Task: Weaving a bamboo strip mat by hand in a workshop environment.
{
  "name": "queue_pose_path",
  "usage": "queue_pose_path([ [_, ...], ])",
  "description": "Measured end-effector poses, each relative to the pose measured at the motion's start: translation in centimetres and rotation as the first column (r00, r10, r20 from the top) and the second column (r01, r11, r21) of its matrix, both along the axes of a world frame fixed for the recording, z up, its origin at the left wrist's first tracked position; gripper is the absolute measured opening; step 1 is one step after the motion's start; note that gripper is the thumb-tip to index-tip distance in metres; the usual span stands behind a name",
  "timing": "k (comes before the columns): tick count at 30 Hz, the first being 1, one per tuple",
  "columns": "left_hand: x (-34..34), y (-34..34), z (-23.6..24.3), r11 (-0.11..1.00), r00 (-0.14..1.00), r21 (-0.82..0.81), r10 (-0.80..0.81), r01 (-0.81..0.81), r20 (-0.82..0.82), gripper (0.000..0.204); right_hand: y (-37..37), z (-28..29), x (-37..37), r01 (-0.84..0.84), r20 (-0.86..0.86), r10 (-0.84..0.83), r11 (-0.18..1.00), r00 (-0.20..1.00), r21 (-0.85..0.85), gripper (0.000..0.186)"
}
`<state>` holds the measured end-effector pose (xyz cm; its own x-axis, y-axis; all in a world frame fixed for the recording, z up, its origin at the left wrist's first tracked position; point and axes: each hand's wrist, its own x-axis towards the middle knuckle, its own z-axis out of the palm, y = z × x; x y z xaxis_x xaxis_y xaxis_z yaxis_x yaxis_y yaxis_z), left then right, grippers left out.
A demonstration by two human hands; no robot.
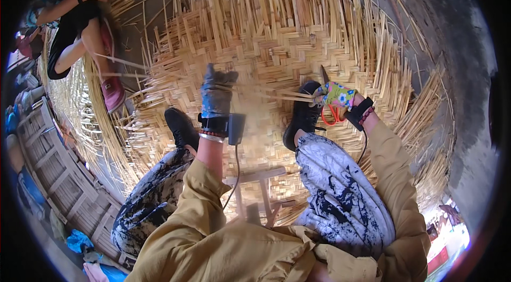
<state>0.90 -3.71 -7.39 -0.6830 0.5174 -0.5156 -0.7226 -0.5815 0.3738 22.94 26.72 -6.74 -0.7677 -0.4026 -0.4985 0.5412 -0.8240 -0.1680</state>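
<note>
While blur is hiding the grey-gloved left hand (217, 96), its fingers are curling around bamboo strips (282, 94); the right hand (336, 99), in a patterned glove, is gripping their other end over the woven mat (266, 32), between black shoes (182, 129), another person (80, 21) sitting at the mat's left edge

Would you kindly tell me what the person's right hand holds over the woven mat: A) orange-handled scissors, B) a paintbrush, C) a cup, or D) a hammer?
A: the gloved right hand grips scissors whose orange loops hang below the glove, above the bamboo mat.
</note>
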Motion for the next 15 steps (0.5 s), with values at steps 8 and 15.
queue_pose_path([
  [8, 3.4, -1.5, 4.1, 0.115, 0.591, -0.896, -0.786, 0.429, 0.182, 0.025, -1.6, -2.0, -4.2, -0.131, 0.02, 0.584, 0.149, 0.811, 0.98, 0.02],
  [15, 1.9, 10.3, 6.3, 0.386, -0.192, -0.558, -0.907, -0.735, -0.375, 0.018, -2.8, 1.8, -9.0, 0.319, 0.06, 0.717, -0.381, 0.694, 0.868, 0.022],
])
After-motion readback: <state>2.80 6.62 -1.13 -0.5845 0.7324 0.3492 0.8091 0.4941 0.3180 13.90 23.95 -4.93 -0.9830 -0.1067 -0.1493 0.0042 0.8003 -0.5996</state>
